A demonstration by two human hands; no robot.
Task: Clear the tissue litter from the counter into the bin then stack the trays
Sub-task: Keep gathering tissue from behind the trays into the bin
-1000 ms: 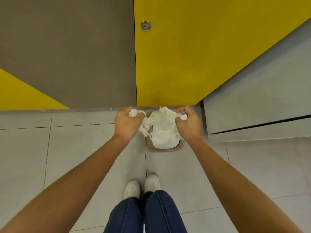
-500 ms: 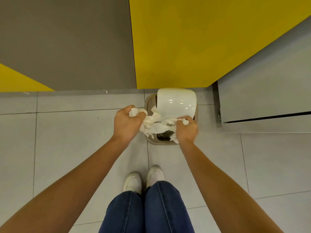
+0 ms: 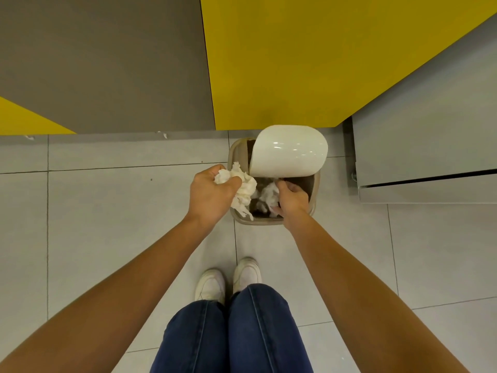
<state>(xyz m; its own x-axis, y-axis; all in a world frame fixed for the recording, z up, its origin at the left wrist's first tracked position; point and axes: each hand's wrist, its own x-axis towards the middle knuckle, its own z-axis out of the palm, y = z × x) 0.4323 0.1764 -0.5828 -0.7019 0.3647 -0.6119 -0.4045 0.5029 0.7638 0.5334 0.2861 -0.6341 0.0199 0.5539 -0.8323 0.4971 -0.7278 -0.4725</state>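
Left hand: our left hand [image 3: 212, 195], at centre frame, is fisted round a crumpled wad of tissue [image 3: 238, 184]; its loose tail hangs over the bin's left rim.
Right hand: our right hand [image 3: 293, 201] sits just right of centre, over the bin's mouth, fingers curled downward with a gap between them; we cannot tell whether it touches the white tissue beside it.
Bin: the beige bin [image 3: 316, 189] stands on the floor at centre frame, against the yellow panel [image 3: 309, 60]; its white lid [image 3: 289, 152] is tipped up at the back.
Tissue in bin: white crumpled pieces [image 3: 269, 193] lie inside the dark opening, between our two hands.
Floor: grey tiles [image 3: 107, 211]; our white shoes [image 3: 228, 281] are at lower centre.
Right edge: a grey cabinet [image 3: 430, 146].
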